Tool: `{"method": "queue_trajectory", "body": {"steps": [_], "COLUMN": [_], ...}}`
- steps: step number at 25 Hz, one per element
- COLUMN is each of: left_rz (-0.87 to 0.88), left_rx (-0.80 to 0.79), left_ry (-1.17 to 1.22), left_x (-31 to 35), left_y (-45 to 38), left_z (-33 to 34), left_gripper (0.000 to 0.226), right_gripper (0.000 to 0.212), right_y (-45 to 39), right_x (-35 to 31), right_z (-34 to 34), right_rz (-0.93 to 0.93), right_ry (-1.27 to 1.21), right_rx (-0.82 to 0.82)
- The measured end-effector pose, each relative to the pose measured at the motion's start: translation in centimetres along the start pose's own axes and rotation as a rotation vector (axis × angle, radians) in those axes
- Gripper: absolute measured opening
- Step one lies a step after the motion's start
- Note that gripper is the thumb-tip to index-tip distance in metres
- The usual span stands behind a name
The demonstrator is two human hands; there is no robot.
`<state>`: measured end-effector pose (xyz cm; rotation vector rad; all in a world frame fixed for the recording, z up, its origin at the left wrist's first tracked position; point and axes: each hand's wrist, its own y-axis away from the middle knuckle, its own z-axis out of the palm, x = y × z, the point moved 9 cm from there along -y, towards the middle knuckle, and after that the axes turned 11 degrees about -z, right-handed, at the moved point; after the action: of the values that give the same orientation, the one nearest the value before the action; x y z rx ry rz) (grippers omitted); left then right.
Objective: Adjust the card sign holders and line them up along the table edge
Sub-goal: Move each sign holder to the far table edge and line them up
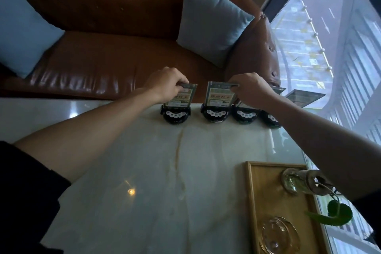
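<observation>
4 card sign holders [214,113] stand in a row along the counter [144,161] edge nearest the brown sofa [115,62]. The left hand [167,86] pinches the top of the leftmost card; the right hand [250,88] pinches the top corner of the next card.

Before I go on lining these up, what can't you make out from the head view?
- Card print: too small to read.
- Third holder: card hidden by right hand.
- Fourth holder: base partly behind right forearm.
- Left hand grip: fingertips hidden.
</observation>
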<state>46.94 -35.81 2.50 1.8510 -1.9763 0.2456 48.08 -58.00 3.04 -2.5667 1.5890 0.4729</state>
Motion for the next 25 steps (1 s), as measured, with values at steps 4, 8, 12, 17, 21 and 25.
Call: {"method": "queue_trajectory", "body": {"steps": [4,8,12,17,21,25], "left_rz": [-0.020,0.016,0.020,0.037,0.039,0.055], "left_rx": [-0.012,-0.011,-0.019,-0.015,0.021,0.012], "left_ry": [0.051,0.036,0.024,0.035,0.035,0.063], "left_x": [0.5,1.4,1.7,2.1,2.2,2.4], "left_y": [-0.7,-1.1,-1.5,-1.6,-1.9,-1.8], "left_z": [0.2,0.4,0.6,1.0,1.0,1.4], "left_gripper": [0.020,0.020,0.022,0.023,0.023,0.020], "right_gripper": [0.023,0.024,0.027,0.026,0.026,0.026], "right_y": [0.0,0.0,0.0,-0.1,0.1,0.0], "right_x": [0.5,1.1,1.5,1.7,1.8,1.8], "right_z": [0.1,0.1,0.2,0.2,0.3,0.3], "right_rz": [-0.015,-0.016,-0.014,-0.001,0.005,0.006], "right_ry": [-0.023,-0.035,-0.033,-0.049,-0.052,-0.055], "right_rx": [0.017,0.025,0.011,0.011,0.010,0.011]}}
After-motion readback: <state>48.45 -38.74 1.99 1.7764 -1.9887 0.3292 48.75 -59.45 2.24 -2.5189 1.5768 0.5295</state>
